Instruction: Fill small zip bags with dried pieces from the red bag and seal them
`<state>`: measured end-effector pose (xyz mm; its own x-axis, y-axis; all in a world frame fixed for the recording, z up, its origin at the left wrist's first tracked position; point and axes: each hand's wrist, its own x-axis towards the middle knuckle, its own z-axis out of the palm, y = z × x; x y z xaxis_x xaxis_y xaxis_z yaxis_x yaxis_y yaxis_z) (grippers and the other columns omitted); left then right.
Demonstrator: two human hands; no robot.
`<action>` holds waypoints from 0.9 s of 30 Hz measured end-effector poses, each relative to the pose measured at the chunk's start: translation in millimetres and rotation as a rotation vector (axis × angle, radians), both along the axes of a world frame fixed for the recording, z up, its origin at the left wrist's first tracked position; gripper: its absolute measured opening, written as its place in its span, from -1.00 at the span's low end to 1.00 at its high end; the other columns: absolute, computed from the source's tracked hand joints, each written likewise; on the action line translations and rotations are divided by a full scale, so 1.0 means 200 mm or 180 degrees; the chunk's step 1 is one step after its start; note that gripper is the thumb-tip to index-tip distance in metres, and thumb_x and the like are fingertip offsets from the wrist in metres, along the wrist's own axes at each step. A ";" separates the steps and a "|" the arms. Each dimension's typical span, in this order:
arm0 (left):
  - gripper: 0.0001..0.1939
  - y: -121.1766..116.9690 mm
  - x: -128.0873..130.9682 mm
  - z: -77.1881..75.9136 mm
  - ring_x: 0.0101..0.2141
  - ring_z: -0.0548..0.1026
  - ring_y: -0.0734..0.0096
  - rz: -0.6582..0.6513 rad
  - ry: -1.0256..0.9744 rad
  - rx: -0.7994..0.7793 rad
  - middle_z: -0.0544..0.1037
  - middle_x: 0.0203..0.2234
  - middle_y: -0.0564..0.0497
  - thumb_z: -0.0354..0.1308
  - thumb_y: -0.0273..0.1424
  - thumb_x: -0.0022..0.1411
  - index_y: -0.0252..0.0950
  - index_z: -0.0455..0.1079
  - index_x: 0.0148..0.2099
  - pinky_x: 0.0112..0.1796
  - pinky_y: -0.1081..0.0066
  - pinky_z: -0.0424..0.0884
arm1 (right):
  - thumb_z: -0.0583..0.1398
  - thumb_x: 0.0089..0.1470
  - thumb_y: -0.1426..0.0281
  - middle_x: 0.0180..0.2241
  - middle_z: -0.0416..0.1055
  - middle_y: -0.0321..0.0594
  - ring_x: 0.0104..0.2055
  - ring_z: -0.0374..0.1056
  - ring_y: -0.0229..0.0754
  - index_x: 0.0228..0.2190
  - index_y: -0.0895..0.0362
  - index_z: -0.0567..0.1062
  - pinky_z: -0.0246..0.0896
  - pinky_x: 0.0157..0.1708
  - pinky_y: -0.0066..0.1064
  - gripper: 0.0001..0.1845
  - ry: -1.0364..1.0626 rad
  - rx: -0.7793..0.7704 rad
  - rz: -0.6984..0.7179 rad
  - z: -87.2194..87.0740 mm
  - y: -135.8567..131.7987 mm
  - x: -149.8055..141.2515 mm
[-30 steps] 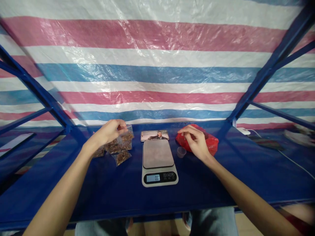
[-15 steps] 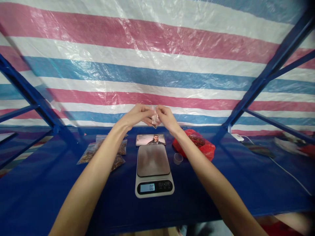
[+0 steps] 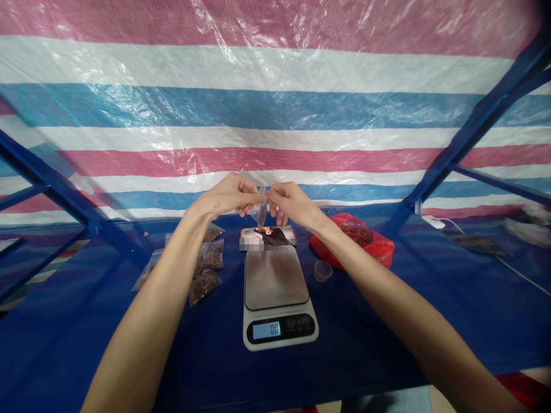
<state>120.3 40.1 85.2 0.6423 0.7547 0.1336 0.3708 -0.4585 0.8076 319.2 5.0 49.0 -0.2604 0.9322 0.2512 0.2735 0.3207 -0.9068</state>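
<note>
the lit display (image 3: 266, 330) on the white digital scale (image 3: 250, 339) reads "0.0", in dark digits toward the right of its pale window. beside it on the same black panel (image 3: 281, 328), the round buttons (image 3: 298, 322) carry small marks, too blurred to read for certain. the phone (image 3: 284, 235) behind the scale has tiny marks at its screen's left edge, also unreadable.

The head view looks out from your own head, over the near edge of the surface (image 3: 344, 350), forward and down; it is close enough that your left hand (image 3: 228, 195) and right hand (image 3: 295, 203) show near mid-picture, the scale (image 3: 276, 278) just below them; past the surface's far edge, it faces the striped sheet (image 3: 258, 109), which fills the upper part.
</note>
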 end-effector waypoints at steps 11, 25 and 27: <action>-0.75 -0.05 0.01 0.01 -0.38 0.65 0.37 -0.0325 -0.0448 -0.0389 0.72 -0.34 -0.15 0.32 -0.26 0.28 -0.38 0.66 -0.26 -0.32 0.41 0.57 | 0.32 0.23 0.01 -0.57 0.52 -0.24 -0.63 0.48 -0.21 -0.44 0.11 0.44 0.40 -0.71 -0.48 -0.55 0.0638 -0.0301 0.0122 0.03 -0.04 -0.01; -0.65 -0.04 0.03 0.02 -0.68 0.40 0.55 -0.0305 -0.0100 -0.0081 0.53 -0.70 -0.01 0.41 -0.19 0.19 -0.35 0.54 -0.48 -0.60 0.53 0.21 | 0.22 0.35 0.14 -0.52 0.54 -0.23 -0.59 0.50 -0.26 -0.39 0.13 0.48 0.46 -0.63 -0.50 -0.64 0.0378 -0.0384 0.0318 0.04 -0.04 -0.01; -0.66 -0.03 0.03 0.01 -0.66 0.47 0.50 -0.0210 -0.0080 -0.0059 0.55 -0.69 -0.03 0.39 -0.21 0.20 -0.35 0.55 -0.48 -0.59 0.53 0.28 | 0.23 0.34 0.13 -0.52 0.55 -0.21 -0.59 0.52 -0.22 -0.38 0.13 0.46 0.47 -0.62 -0.48 -0.65 0.0328 -0.0346 0.0225 0.05 -0.04 -0.01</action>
<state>127.1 33.2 87.2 0.6872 0.7134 0.1367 0.3199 -0.4662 0.8248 316.3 -2.7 58.0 -0.3045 0.9356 0.1787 0.1573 0.2344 -0.9593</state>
